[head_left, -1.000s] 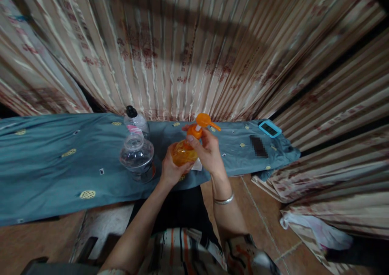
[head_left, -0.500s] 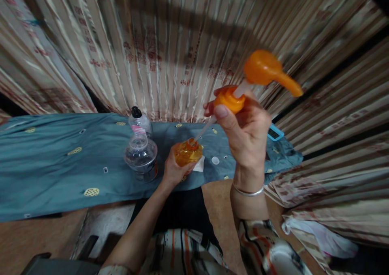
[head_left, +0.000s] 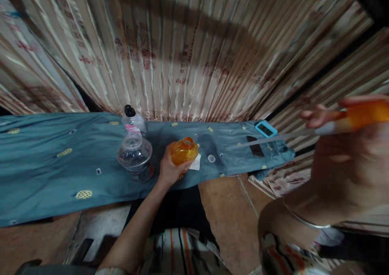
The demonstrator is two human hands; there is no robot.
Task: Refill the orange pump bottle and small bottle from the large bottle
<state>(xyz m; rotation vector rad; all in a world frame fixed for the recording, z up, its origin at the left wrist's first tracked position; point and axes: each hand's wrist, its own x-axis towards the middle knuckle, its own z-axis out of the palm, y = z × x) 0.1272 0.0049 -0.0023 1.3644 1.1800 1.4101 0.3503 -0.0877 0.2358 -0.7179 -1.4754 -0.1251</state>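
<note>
My left hand is wrapped round a small orange bottle that stands uncapped on the teal cloth. My right hand, blurred and close to the camera at the right, grips the orange pump cap. The cap's long thin dip tube sticks out to the left, clear of the bottle.
A large clear plastic bottle with a black cap stands left of the orange one. A small white disc, a white paper scrap, a dark phone and a blue-framed timer lie on the cloth. Striped curtains hang behind.
My right hand unscrewed the pump, lifted it out of the orange bottle and carried it up and far to the right. My left hand kept holding the bottle.
</note>
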